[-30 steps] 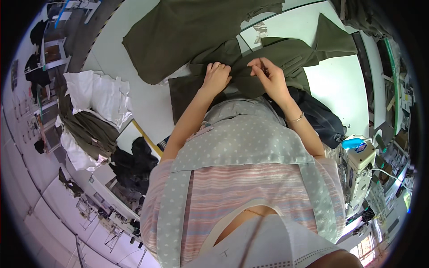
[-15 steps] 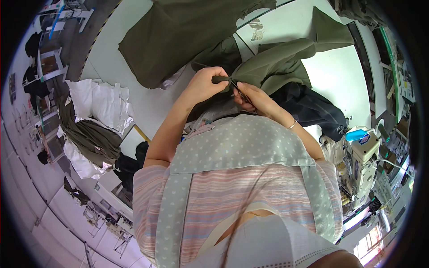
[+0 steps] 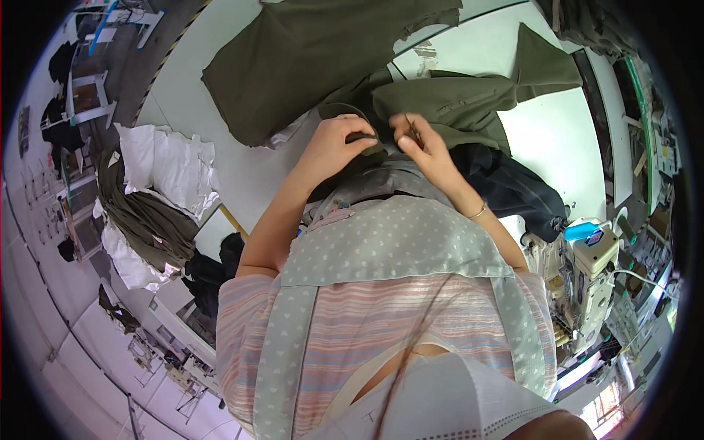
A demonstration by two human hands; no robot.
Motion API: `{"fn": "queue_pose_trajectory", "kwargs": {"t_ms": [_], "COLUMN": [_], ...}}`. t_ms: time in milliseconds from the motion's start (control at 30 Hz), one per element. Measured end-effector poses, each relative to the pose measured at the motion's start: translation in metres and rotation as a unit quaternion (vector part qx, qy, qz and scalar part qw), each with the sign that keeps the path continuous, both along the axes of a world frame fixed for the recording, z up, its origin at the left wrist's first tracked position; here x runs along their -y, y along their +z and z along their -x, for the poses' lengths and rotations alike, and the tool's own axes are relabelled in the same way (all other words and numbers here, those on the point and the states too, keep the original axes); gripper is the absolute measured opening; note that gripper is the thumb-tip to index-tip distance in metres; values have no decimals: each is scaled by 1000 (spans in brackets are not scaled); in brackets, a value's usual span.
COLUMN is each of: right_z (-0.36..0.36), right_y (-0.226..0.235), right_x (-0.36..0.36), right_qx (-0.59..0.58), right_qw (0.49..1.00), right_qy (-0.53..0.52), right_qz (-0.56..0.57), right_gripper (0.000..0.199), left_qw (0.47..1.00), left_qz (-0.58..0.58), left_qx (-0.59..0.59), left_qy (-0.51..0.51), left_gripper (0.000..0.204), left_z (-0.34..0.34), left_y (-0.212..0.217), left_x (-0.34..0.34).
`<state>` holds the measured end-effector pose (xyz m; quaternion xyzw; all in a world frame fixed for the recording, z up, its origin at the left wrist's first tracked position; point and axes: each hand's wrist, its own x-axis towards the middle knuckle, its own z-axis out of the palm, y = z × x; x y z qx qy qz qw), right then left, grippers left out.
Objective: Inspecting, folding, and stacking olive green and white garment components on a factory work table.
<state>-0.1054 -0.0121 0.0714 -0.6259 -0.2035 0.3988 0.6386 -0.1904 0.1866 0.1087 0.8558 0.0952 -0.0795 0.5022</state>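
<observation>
My left hand is closed, pinching the edge of a dark olive cloth piece between thumb and fingers. Just to its right, a small gap away, my right hand is raised with its fingers curled. A slim dark tool that looks like thread snips shows only in part among those fingers, which are blurred. Beyond the right hand lies a folded olive garment piece on the white table. Grey and dark cloth sits under both hands, against my apron.
A large olive cloth panel covers the far left of the table. Black cloth lies to the right, next to a sewing machine with a blue part on top. White sheets and olive cloth strips are piled at the left.
My right hand has come away from the cloth at the left hand, and its fingers have lifted. The olive fabric between the hands has dropped apart. My left hand keeps its pinch.
</observation>
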Motion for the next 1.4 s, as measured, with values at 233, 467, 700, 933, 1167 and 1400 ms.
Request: {"fn": "queue_pose_trajectory", "kwargs": {"t_ms": [233, 467, 700, 933, 1167, 1400], "right_z": [-53, -104, -193, -293, -354, -332], "right_y": [46, 123, 156, 152, 139, 91], "right_x": [-52, -59, -58, -104, -150, -110], "right_qx": [68, 179, 520, 767, 714, 428], "right_qw": [968, 958, 806, 610, 639, 849], "right_qy": [177, 145, 274, 45, -261, -309], "right_qz": [-162, -172, 65, 193, 118, -30], "right_gripper": [24, 27, 33, 30, 20, 17], "left_qw": [989, 969, 818, 743, 734, 798], "left_qz": [93, -235, -480, -659, -632, -363], "left_qx": [53, 56, 262, 109, 131, 357], "left_qy": [97, 51, 178, 38, 211, 323], "left_gripper": [26, 37, 26, 37, 21, 21], "left_z": [11, 13, 20, -33, -53, 3], "left_y": [76, 111, 214, 187, 174, 165], "left_x": [-14, -61, -158, -264, -306, -244]}}
